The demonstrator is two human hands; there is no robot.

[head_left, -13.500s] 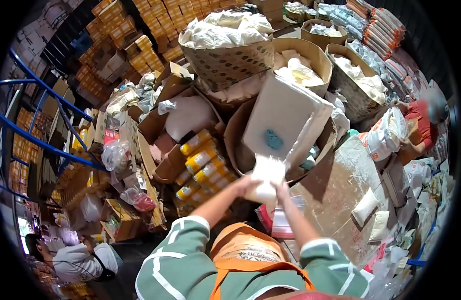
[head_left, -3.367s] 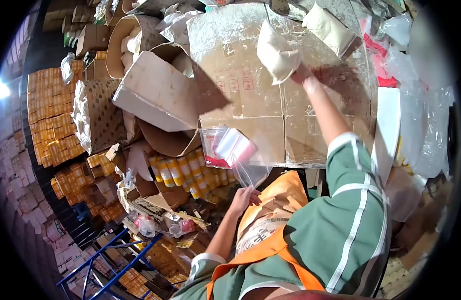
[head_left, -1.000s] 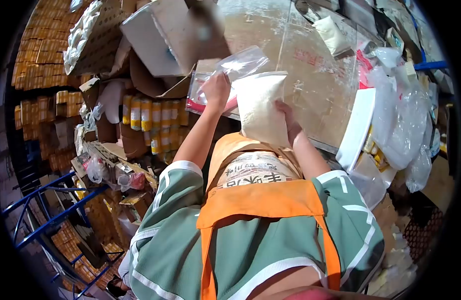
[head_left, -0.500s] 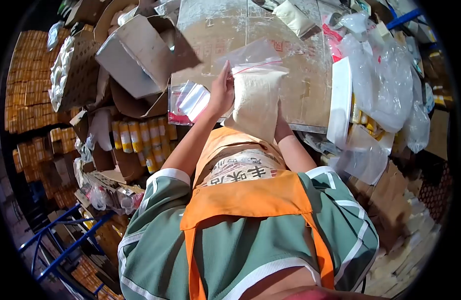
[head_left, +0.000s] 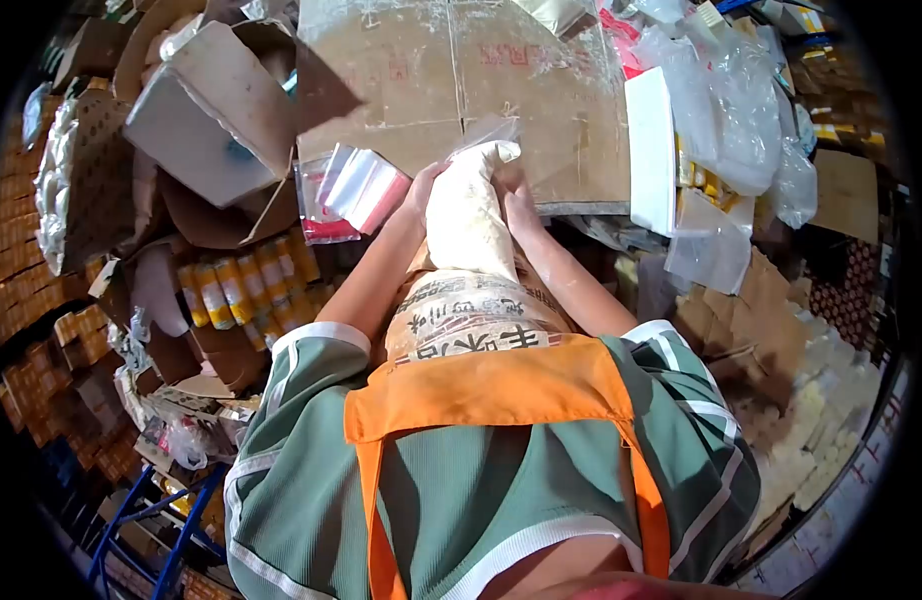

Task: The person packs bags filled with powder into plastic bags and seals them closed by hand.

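Note:
A clear bag filled with cream-coloured powder [head_left: 468, 215] is held upright between both hands, close to the orange apron [head_left: 486, 388]. Its filled part looks narrowed, and the clear top leans over the cardboard-covered table [head_left: 571, 140]. My left hand [head_left: 427, 190] grips the bag's left side, with its fingers partly behind it. On the right side my right hand [head_left: 518, 205] presses against the bag near the top; some fingers are hidden. Flat clear bags with a red edge [head_left: 366, 190] lie just left of my left hand.
An open carton [head_left: 216, 115] stands at the left, above yellow-labelled packs [head_left: 246, 288]. Another filled bag [head_left: 553, 12] lies at the table's far edge. To the right are a white foam box [head_left: 650, 150] and loose plastic bags [head_left: 746, 120]. A blue metal frame [head_left: 156, 530] is at the lower left.
The bag has tilted and been squeezed narrower between my hands, its top now folded over. My right hand has come up along its side. The view has shifted toward the right.

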